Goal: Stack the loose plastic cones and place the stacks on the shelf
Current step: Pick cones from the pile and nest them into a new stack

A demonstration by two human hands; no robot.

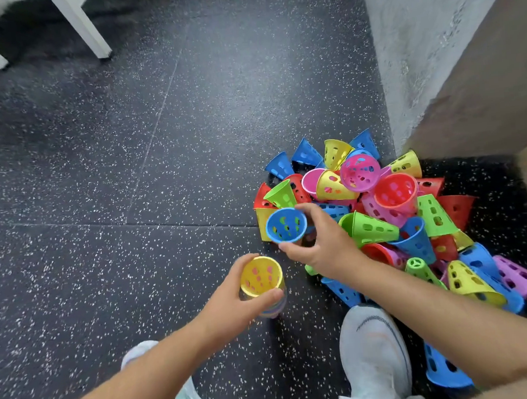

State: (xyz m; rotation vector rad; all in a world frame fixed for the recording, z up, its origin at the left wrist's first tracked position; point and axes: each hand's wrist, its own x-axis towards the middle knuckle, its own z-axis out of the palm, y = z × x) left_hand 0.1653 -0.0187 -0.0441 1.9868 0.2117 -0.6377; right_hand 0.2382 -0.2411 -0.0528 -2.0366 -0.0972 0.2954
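Two cones matter here, one in each hand. The right hand grips a blue cone with thumb on its near rim and fingers curled over the far rim. The left hand wraps its fingers and thumb round a short stack topped by a yellow cone.

Both cones show their wide mouths to the camera, so their long axes run roughly upright with the narrow ends down. The blue cone sits just beyond the stack and a little to its right, close but not touching. I judge the next move to be short: bring the blue one back toward the body and over the yellow mouth, keep the two axes in line, then drop its narrow end in. The right hand carries it; the left only has to hold the stack steady.

The cones are thin, smooth moulded plastic with rows of oval holes in the walls, light and likely springy at the rim. The stack's lower bands are blurred.

The loose heap of red, green, pink, blue and yellow cones lies tumbled on the speckled rubber floor, in the corner by a rough pale wall. The shelf is not plainly in view.
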